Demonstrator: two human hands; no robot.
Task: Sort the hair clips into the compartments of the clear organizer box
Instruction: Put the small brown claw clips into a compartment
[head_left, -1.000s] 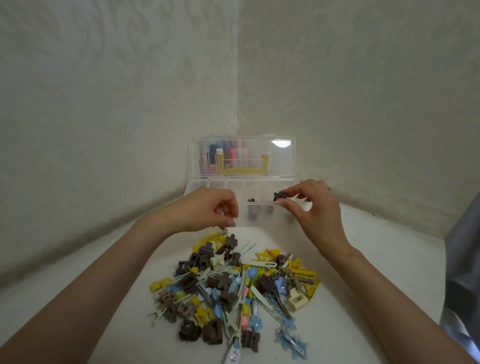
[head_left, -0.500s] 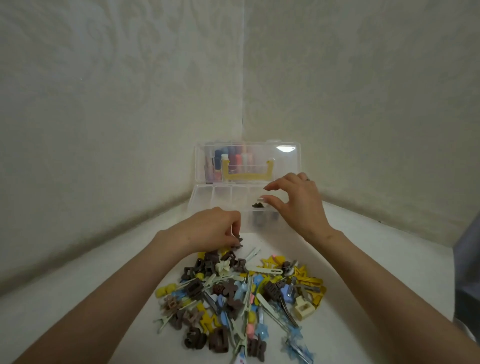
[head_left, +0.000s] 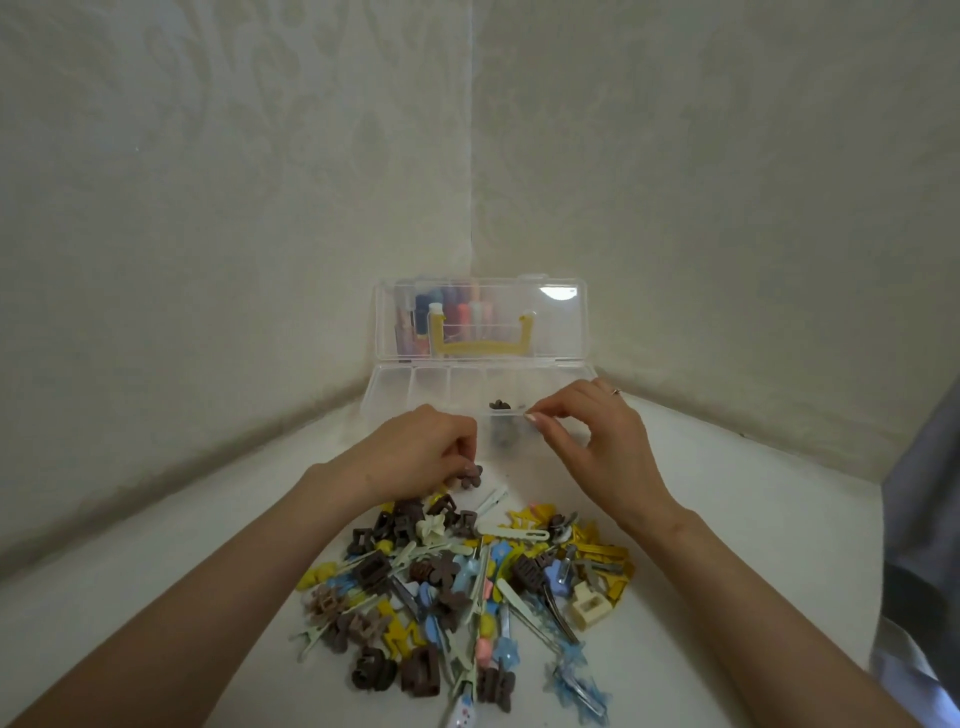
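Brown flower clip (head_left: 470, 475) (light, stiff, best held edgewise) is being pinched by the left hand (head_left: 415, 452); right hand (head_left: 597, 441) is hovering at the organizer box (head_left: 387, 400), grip slack, seemingly empty.

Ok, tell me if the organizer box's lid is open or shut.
Open: the lid stands upright behind the organizer box, whose compartments lie exposed, brown clips in one.

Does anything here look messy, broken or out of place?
Nothing looks broken or spilled. The hair clips lie in one tangled heap on the table, colours and shapes mixed. The clear organizer box stands open, with brown clips in just one compartment.
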